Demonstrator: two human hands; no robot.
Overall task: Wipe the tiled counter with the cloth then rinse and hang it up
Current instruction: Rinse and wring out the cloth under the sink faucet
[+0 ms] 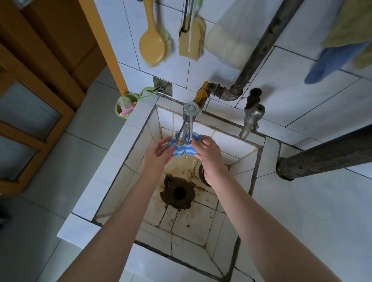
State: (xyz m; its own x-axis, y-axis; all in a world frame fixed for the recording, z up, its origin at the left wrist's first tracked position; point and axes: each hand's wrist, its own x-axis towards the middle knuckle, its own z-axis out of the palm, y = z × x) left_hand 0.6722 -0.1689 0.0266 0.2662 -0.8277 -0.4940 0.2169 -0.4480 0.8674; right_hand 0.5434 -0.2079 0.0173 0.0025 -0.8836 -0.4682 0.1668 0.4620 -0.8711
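A small blue cloth with white wavy stripes (184,149) is stretched right under the spout of the chrome tap (186,125), above the tiled sink basin (198,223). My left hand (157,153) holds its left edge with fingers partly spread. Pinching the cloth's right edge is my right hand (209,154). Whether water runs from the tap cannot be told. The white tiled counter (305,222) spreads to the right of the basin.
A stained drain hole (179,192) sits in the basin floor. A second old tap (252,120) and rusty pipes (263,45) line the wall. Brushes (153,44), a hook plate (163,89), a green cup (124,107) and hanging towels (347,41) are above.
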